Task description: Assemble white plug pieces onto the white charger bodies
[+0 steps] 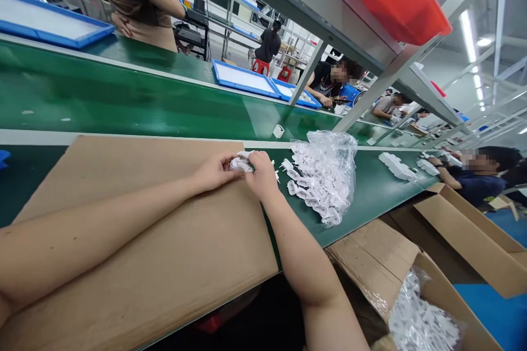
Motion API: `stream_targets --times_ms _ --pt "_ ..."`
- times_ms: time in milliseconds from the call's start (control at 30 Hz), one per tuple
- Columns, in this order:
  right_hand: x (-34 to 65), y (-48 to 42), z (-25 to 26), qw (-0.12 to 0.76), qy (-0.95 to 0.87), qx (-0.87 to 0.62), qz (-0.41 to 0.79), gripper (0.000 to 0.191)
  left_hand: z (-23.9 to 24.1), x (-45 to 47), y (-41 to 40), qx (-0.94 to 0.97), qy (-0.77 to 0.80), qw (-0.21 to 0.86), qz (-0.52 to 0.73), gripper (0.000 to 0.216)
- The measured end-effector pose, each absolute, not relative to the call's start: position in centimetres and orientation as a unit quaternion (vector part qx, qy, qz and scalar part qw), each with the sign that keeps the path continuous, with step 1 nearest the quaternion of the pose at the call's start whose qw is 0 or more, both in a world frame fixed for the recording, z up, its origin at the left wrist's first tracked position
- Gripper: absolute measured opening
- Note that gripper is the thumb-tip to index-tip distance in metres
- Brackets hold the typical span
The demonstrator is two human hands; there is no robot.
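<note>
Between my two hands is a small white plastic part (242,163), rounded in outline, held above the far right corner of a flat cardboard sheet (164,252). My left hand (217,171) pinches its left side with thumb and fingers. From the right, my right hand (262,173) closes over its other end, so part of it is hidden. Just right of my right hand, a clear plastic bag (348,159) lies with its mouth towards me, and many similar white parts (307,192) spill from it onto the green bench.
A green conveyor belt (164,104) runs behind the bench, carrying a loose white piece (279,131). Blue-rimmed trays (247,79) stand beyond it. An open carton (379,258) with bagged parts sits low at right. A red bin (395,0) hangs overhead. Several people work nearby.
</note>
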State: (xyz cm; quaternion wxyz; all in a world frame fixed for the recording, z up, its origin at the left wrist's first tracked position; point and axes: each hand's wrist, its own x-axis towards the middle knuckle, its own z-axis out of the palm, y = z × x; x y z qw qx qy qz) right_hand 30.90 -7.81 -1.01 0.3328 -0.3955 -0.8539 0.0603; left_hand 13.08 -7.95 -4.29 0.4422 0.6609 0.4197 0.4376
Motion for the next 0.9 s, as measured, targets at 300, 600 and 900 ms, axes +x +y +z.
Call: stream_targets --times_ms 300,600,900 --pt "30.54 -7.36 -1.29 0.316 -0.864 -0.390 0.024 0.032 -4.01 13.00 -8.30 0.688 0.432 0.402 0.422 0.037" --pt "30.77 -7.82 -1.44 0.360 -0.852 -0.380 0.013 0.041 -3.80 13.20 -8.44 0.686 0.395 0.423 0.441 0.041" --pt "30.76 -7.04 -1.65 0.332 -0.861 -0.383 0.025 0.038 -3.88 13.16 -8.67 0.702 0.426 0.392 0.416 0.035"
